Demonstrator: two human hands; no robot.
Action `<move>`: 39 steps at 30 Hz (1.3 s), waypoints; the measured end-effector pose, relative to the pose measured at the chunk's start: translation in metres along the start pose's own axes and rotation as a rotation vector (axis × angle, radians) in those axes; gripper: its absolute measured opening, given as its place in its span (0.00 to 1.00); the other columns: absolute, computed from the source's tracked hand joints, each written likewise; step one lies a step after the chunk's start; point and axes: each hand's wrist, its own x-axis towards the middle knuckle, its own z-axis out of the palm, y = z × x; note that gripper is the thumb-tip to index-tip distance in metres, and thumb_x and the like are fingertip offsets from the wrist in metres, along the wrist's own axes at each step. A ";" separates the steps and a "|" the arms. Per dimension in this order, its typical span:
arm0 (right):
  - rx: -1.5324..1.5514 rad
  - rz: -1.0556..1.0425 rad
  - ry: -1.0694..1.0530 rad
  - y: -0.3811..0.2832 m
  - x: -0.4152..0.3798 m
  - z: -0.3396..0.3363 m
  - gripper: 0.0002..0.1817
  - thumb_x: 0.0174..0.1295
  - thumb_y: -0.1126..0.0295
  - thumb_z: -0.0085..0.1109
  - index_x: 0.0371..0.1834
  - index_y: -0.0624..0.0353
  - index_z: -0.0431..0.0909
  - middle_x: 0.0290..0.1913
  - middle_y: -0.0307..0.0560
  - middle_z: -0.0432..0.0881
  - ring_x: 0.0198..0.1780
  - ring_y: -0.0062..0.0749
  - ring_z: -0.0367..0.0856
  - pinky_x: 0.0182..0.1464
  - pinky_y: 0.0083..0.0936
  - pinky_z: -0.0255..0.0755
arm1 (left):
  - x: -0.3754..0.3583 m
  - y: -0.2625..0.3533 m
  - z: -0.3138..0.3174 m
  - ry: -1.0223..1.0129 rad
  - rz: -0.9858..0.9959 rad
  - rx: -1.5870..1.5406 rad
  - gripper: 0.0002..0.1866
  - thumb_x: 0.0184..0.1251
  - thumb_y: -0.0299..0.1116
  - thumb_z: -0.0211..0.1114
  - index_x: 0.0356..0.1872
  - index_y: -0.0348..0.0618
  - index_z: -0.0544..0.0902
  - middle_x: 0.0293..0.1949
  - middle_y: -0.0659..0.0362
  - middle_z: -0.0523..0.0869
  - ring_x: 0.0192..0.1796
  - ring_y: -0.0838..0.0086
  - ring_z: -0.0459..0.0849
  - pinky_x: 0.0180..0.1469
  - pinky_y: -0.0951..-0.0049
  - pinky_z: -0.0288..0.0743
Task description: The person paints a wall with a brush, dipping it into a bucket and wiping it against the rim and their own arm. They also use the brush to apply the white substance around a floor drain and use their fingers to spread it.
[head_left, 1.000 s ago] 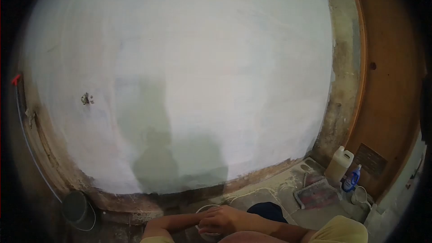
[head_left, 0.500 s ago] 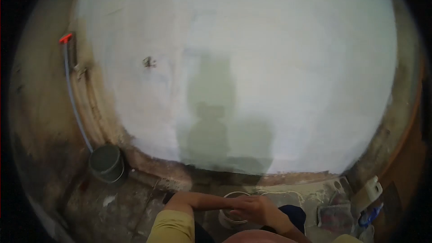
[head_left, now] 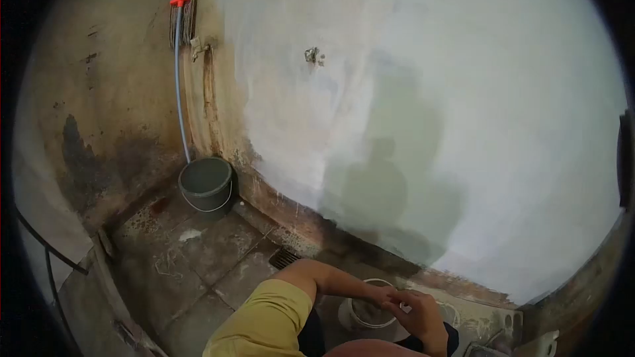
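My left hand (head_left: 382, 295) reaches in from a yellow sleeve (head_left: 264, 320), its forearm stretched to the right. My right hand (head_left: 420, 316) meets it, its bent fingers resting over the left hand's fingers, so those are mostly hidden. No tool shows between the two hands. Right below and behind them stands a white bucket (head_left: 345, 317) with a pale rim, partly covered by the hands; its contents are hard to make out. In front is a wall (head_left: 516, 145) coated in white, carrying a shadow of my body.
A dark bucket (head_left: 206, 188) with a wire handle stands in the left corner, below a mop (head_left: 178, 86) leaning there. A floor drain grate (head_left: 284, 258) lies near the wall's foot. A metal fitting (head_left: 313, 55) protrudes from the wall. A pale jug (head_left: 548, 344) is at lower right.
My view has swung left, so the corner, mop and dark bucket now sit further right in it. The hands stay together above the white bucket, with the right hand's fingers shifted slightly.
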 end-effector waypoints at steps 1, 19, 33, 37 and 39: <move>-0.037 0.007 -0.030 -0.001 0.000 0.000 0.11 0.54 0.65 0.71 0.38 0.57 0.86 0.31 0.48 0.86 0.30 0.41 0.85 0.34 0.32 0.77 | -0.001 -0.005 0.000 -0.028 -0.026 -0.005 0.19 0.67 0.49 0.58 0.42 0.43 0.82 0.37 0.54 0.84 0.43 0.66 0.83 0.45 0.61 0.75; -0.034 -0.021 -0.005 -0.006 -0.002 -0.001 0.13 0.49 0.70 0.74 0.39 0.58 0.85 0.32 0.48 0.85 0.35 0.43 0.85 0.37 0.32 0.77 | 0.018 0.029 -0.006 -0.496 -0.430 0.245 0.19 0.68 0.49 0.55 0.49 0.47 0.78 0.47 0.49 0.83 0.49 0.52 0.81 0.50 0.55 0.71; -0.032 -0.089 0.003 -0.005 -0.004 -0.003 0.16 0.52 0.70 0.73 0.44 0.58 0.82 0.32 0.48 0.85 0.35 0.43 0.85 0.37 0.34 0.77 | 0.021 0.024 -0.014 -0.533 -0.541 0.063 0.26 0.67 0.55 0.51 0.59 0.51 0.76 0.45 0.50 0.85 0.50 0.57 0.82 0.51 0.58 0.73; 0.093 -0.123 0.073 -0.007 0.000 0.007 0.21 0.51 0.74 0.72 0.49 0.59 0.78 0.33 0.46 0.86 0.35 0.40 0.85 0.38 0.30 0.77 | 0.010 0.001 0.001 -0.428 -0.546 -0.157 0.25 0.65 0.53 0.57 0.58 0.54 0.78 0.42 0.57 0.87 0.48 0.63 0.83 0.50 0.60 0.74; 0.114 -0.139 0.044 -0.014 0.007 0.006 0.20 0.50 0.75 0.73 0.46 0.59 0.76 0.33 0.46 0.86 0.35 0.40 0.85 0.38 0.29 0.77 | 0.017 -0.041 0.029 -0.570 -0.534 0.096 0.21 0.63 0.49 0.60 0.53 0.53 0.82 0.41 0.58 0.87 0.46 0.63 0.83 0.49 0.60 0.74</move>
